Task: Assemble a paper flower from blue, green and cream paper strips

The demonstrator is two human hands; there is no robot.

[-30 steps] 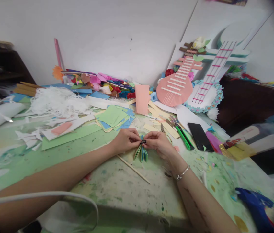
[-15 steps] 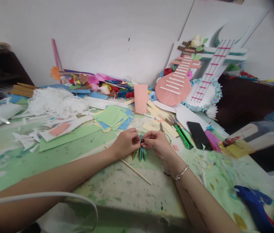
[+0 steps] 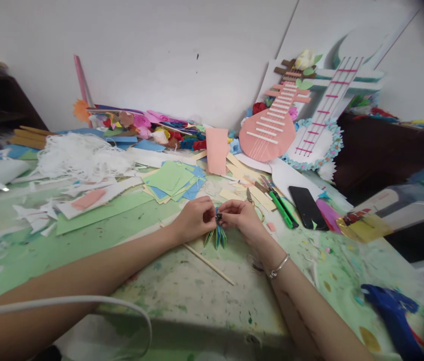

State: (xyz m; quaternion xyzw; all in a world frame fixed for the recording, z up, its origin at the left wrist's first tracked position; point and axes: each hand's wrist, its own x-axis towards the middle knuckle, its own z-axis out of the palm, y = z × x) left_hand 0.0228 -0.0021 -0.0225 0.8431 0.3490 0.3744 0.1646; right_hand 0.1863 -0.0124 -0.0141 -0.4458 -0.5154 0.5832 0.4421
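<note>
Between my two hands stands a small folded paper piece (image 3: 218,237), its green and blue pleats fanning out downward. A small black piece (image 3: 218,216), too small to identify, sits at its upper middle. My left hand (image 3: 196,219) is closed, pinching the folded paper from the left, with its fingertips partly hidden. From the right, the thumb and forefinger of my right hand (image 3: 241,219) pinch at the black piece. A thin wooden stick (image 3: 212,265) lies on the table, passing beneath my left wrist.
Stacked green, blue and yellow paper (image 3: 174,180) lies beyond my hands. Scissors (image 3: 259,210), a green cutter (image 3: 281,205) and a phone (image 3: 307,206) are at right. A blue glue gun (image 3: 390,311) lies near right. A white cable (image 3: 84,300) crosses my left forearm. Paper instruments (image 3: 268,133) lean behind.
Both hands stay at the folded paper, with only slight finger movement around the black piece. The whole view has shifted a little.
</note>
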